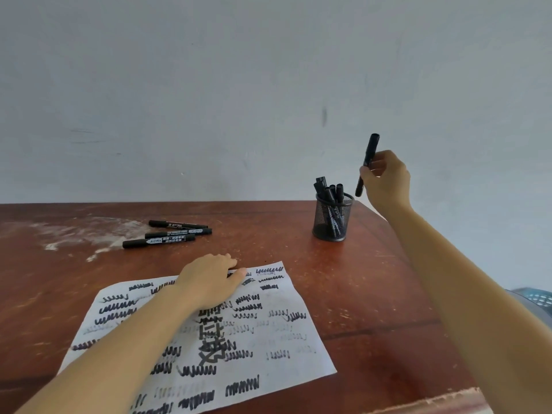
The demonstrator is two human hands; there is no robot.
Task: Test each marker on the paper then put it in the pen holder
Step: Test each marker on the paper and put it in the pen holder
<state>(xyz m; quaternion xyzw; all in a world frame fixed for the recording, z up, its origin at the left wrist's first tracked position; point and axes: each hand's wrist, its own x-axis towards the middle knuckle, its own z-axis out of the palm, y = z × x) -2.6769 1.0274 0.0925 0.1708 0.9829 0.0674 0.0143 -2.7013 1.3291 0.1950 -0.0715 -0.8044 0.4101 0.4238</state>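
Your right hand (385, 180) pinches marker (367, 164), near-upright, tip down, just above and right of pen holder (332, 218). Your left hand (209, 279) rests flat, fingers relaxed, on paper (268, 339), well apart.

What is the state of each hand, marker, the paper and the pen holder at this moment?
right hand, grips the held marker.
held marker, nearly upright in the air, by the pen holder's rim, not inside.
pen holder, upright, several markers inside.
three loose markers, lying on the table, capped.
paper, flat, covered with scribbles.
left hand, rests flat on the paper.
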